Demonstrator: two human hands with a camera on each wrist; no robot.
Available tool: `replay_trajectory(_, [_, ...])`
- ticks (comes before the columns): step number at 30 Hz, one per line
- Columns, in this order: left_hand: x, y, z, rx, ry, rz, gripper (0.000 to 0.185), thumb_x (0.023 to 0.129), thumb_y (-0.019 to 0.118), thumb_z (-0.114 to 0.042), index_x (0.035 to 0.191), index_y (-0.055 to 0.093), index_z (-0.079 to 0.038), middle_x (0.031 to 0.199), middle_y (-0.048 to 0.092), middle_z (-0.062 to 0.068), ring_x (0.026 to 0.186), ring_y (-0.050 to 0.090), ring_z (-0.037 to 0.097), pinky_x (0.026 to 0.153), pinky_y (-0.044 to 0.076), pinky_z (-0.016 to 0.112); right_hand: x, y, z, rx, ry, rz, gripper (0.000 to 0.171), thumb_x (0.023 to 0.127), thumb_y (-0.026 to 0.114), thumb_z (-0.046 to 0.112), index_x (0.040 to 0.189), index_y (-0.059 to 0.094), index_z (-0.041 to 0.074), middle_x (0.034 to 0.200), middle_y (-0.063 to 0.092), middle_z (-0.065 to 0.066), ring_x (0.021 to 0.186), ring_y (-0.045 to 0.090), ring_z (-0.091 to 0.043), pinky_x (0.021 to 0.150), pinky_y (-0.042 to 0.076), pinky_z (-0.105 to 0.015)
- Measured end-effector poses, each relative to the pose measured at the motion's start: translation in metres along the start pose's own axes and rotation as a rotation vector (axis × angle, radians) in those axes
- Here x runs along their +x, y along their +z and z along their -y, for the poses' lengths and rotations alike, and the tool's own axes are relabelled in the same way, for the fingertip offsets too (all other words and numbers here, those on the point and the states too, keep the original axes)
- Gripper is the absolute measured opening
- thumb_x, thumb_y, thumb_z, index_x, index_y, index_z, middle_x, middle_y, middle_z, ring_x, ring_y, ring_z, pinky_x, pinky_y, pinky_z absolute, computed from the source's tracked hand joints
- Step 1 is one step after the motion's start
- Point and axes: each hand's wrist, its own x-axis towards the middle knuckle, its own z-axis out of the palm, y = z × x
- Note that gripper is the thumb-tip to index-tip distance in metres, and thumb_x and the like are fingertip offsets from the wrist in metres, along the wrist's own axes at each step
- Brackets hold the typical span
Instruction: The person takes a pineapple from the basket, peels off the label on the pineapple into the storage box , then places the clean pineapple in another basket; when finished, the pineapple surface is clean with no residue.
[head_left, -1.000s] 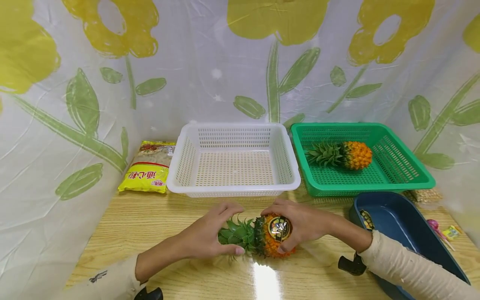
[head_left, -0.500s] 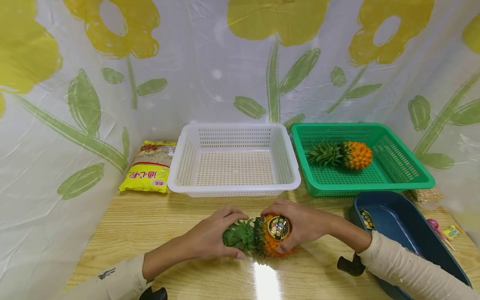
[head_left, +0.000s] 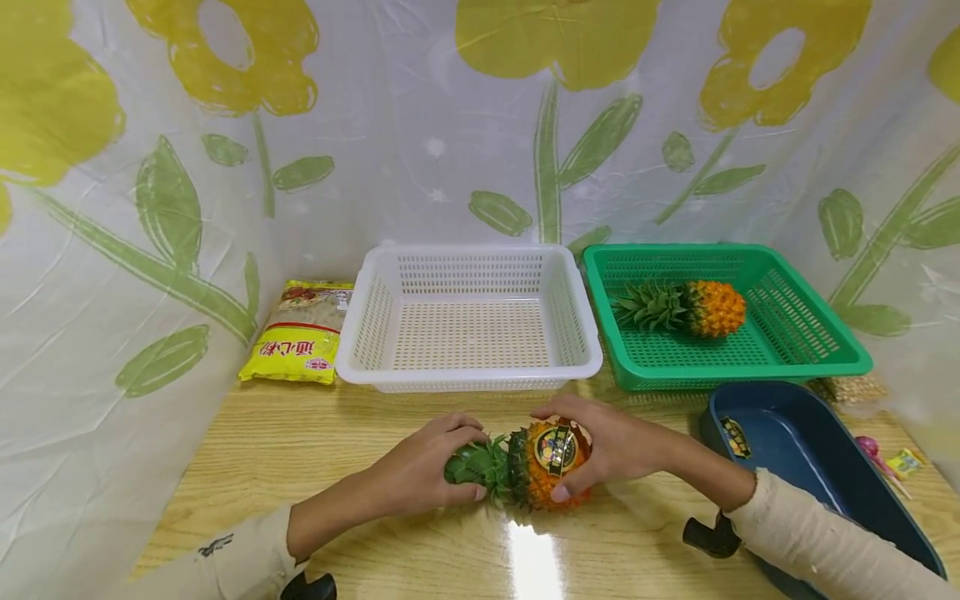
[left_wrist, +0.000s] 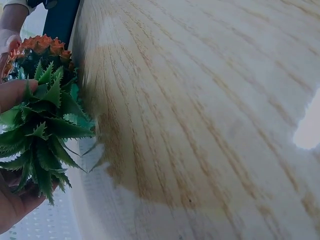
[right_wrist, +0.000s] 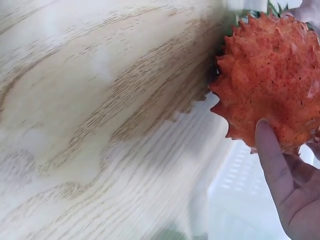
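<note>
A pineapple [head_left: 543, 467] is lying on its side near the front of a wooden table [head_left: 300, 433], its leafy crown pointing toward the person's left and its orange body carrying a round label facing up. The left hand [head_left: 423, 471] is wrapping its curled fingers around the green crown [left_wrist: 42, 130], while the right hand [head_left: 607, 446] is cupping the orange body, fingers curving over the top and the thumb [right_wrist: 272, 160] pressing against the fruit's underside. Behind the hands, a white slotted basket [head_left: 468, 379] is sitting at the middle of the table, touching or just beside a green slotted basket [head_left: 787, 354] to its right, in which a second pineapple [head_left: 690, 308] is lying on its side. A yellow food packet [head_left: 300, 333] is lying just left of the white basket. A dark blue tub [head_left: 795, 433] is standing near the right forearm, in front of the green basket. A floral plastic sheet [head_left: 420, 125] is hanging behind the table.
</note>
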Motion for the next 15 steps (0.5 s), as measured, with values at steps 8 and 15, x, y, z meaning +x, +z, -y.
replay_trajectory(8, [0.000,0.000,-0.001,-0.023,-0.011,0.004,0.055,0.085,0.079,-0.039,0.131,0.062,-0.014,0.142,0.051,0.005,0.131,0.051,0.030,0.102,0.048,0.050,-0.010,-0.005,-0.005,0.099,-0.023,-0.042,0.081,0.077,0.088,0.040,0.145,0.049,0.019,0.142,0.051,-0.014,0.117,0.050,-0.031,0.071,0.058,-0.033])
replay_trajectory(15, [0.000,0.000,0.000,-0.030,-0.009,0.006,0.054,0.086,0.079,-0.039,0.131,0.062,-0.014,0.142,0.050,0.005,0.132,0.051,0.030,0.103,0.047,0.051,-0.013,-0.005,-0.008,0.087,-0.009,-0.127,0.052,0.088,0.078,0.037,0.135,0.060,0.022,0.136,0.056,-0.004,0.110,0.054,-0.025,0.066,0.057,-0.033])
